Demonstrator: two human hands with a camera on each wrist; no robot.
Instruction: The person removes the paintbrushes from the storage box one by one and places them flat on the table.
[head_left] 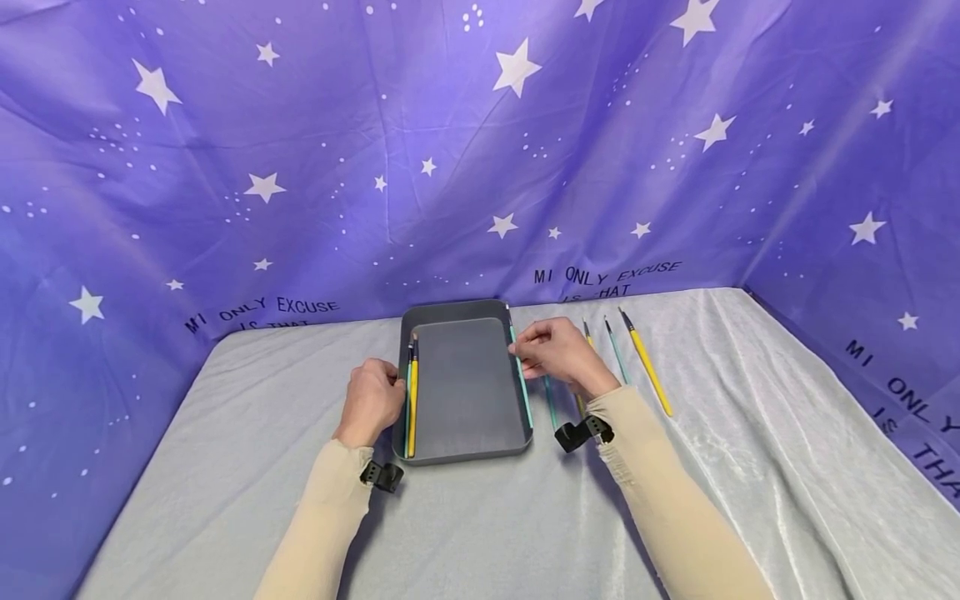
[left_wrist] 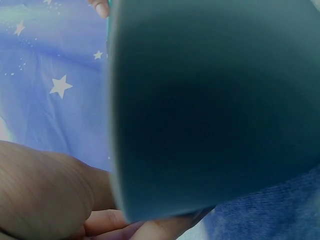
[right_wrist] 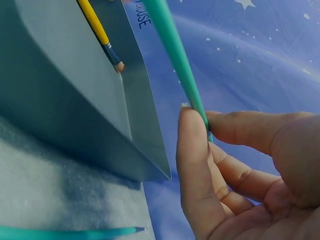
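A dark grey rectangular tray (head_left: 468, 392) lies on the cloth. Along its left wall rest a yellow paintbrush (head_left: 413, 404) and a teal paintbrush (head_left: 408, 417), side by side. My left hand (head_left: 371, 400) grips the tray's left side; in the left wrist view its fingers (left_wrist: 160, 229) curl at the tray's lower edge. Thumb and fingers of my right hand (head_left: 558, 354) pinch another teal paintbrush (right_wrist: 180, 60), which runs lengthwise by the tray's right rim. Whether this brush touches the rim, I cannot tell.
Right of the tray on the pale cloth (head_left: 720, 467) lie a thick yellow paintbrush (head_left: 647, 362), a teal paintbrush (head_left: 616, 346), another yellow one (head_left: 588, 333) partly behind my right hand, and a further teal one (head_left: 551, 404). A purple star-patterned curtain (head_left: 450, 125) hangs behind.
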